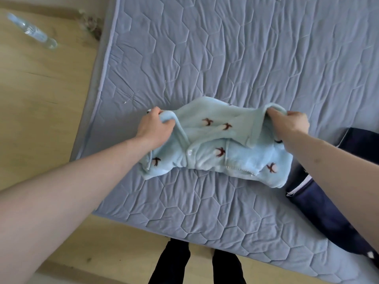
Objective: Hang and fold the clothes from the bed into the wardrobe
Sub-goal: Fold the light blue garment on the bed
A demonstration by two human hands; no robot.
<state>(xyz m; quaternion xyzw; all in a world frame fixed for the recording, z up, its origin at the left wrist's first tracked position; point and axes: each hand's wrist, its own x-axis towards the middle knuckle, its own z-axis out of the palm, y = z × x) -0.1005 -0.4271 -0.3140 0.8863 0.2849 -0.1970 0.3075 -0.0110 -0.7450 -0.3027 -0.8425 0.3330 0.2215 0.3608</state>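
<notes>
**Inspector A:** Left hand (155, 128): fingers curled round the left end of the light blue fleece garment (215, 148), gripping a bunched fold of it. Thumb hidden under the cloth. Forearm bare.

**Inspector B:** Confirmed. Right hand (291, 124): same condition, fingers curled over the garment's right end, pinching a raised fold. Both hands sit at the far edge of the cloth, well apart from each other.

**Inspector A:** Garment condition: fluffy, pale blue, with small brown-and-white motifs scattered over it. A button placket with one clear button runs down near the middle. The far half is lifted by the hands; the near half lies on the bed (235, 58), partly folded over itself.

**Inspector B:** Bed surface: grey-blue quilted mattress cover, hexagon stitching, wrinkled. Garment lies toward the near edge, roughly central.

**Inspector A:** To the right, just beside the garment's right end, a dark navy garment (332, 212) with a white stripe lies on the bed, partly under the right forearm.

**Inspector B:** Off the bed: wooden floor (41, 99), with a clear plastic bottle (32, 30) lying on it at far left. The person's dark trouser legs (196, 263) stand at the foot of the bed.
</notes>
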